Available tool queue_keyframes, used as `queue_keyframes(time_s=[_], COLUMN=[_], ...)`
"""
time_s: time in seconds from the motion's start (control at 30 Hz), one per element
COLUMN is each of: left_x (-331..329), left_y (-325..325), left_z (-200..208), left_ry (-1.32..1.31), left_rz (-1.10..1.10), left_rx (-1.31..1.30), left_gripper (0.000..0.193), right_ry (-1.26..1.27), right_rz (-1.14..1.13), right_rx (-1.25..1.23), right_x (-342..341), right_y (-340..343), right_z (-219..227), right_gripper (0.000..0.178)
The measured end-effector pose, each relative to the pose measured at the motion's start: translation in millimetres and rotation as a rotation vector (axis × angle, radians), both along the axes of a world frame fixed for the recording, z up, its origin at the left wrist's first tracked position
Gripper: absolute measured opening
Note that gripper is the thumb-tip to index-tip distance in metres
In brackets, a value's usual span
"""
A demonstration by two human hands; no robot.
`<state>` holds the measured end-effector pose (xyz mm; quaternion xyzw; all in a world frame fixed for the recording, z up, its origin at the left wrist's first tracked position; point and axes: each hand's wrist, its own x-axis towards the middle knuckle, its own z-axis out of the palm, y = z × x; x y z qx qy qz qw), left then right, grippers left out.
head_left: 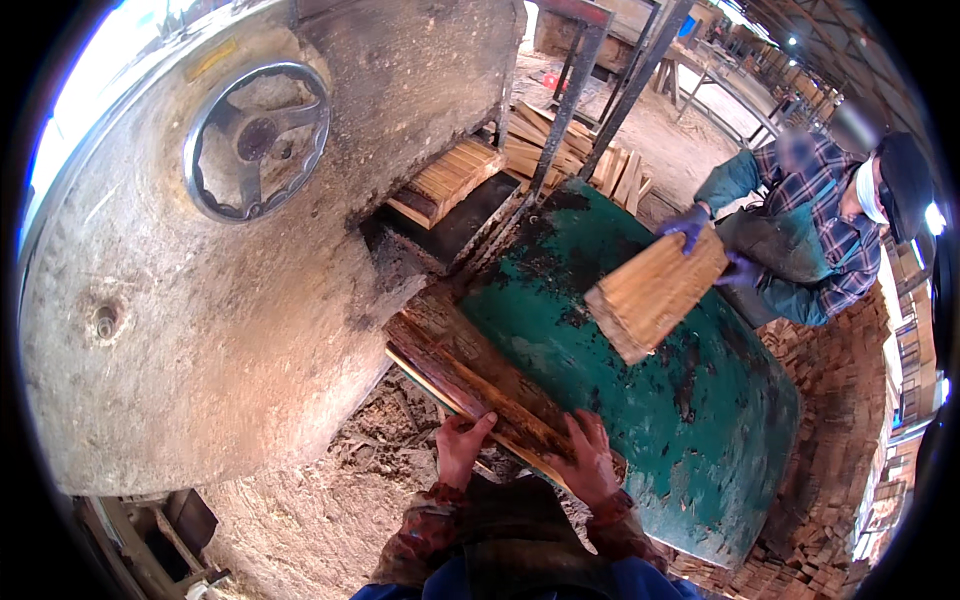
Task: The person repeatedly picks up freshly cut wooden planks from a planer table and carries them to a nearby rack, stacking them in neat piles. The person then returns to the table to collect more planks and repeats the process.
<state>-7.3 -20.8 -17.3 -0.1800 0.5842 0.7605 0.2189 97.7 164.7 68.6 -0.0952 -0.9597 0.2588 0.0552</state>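
wood slab [458, 388], left hand's [461, 450] fingers pinching it, right hand's [588, 458] grasping its near end; green tabletop [665, 440] beyond.

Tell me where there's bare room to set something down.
Free: the near end of the green table, between the right fingers and the stacked blocks. Crowded: along its left edge, at the bark-edged slab, and around the co-worker's wood bundle.

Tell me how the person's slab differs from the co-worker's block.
The slab is dark on top; the block is pale. The slab looks longer and narrower than the block. The left hand and right hand hold the slab; a co-worker holds the block. Both are wood.
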Motion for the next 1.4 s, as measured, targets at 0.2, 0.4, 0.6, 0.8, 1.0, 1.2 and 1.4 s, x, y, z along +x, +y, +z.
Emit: queue_keyframes(time_s=[0.2, 0.4, 0.6, 0.8, 1.0, 1.2, 1.4], left_x=[1, -5, -4, -2, 0, 3, 3], left_y=[1, 2, 4, -3, 3, 5, 4], left_z=[-8, 4, 9, -11, -5, -1, -2], left_ry=[0.023, -0.01, 0.022, -0.008, 0.017, 0.083, 0.05], left_rz=[0.011, -0.02, -0.049, -0.048, -0.02, 0.022, 0.013], left_rx=[0.014, 0.021, -0.066, -0.056, -0.04, 0.026, 0.02], left_gripper=[0.044, 0.036, 0.03, 0.033, 0.035, 0.034, 0.035], right_ry=[-0.066, -0.017, 0.017, 0.042, -0.009, -0.027, -0.009], right_rz=[0.033, 0.017, 0.024, 0.03, 0.054, 0.087, 0.066], right_rx=[0.09, 0.077, 0.088, 0.091, 0.094, 0.098, 0.082], right_x=[-13, -11, -10, -12, -7, -7, -6], right_y=[-12, -8, -6, -4, 1, 1, 1], right_z=[-36, -43, -44, -45, -53, -53, -55], right_gripper=[0.064, 0.062, 0.061, 0.058, 0.063, 0.062, 0.062])
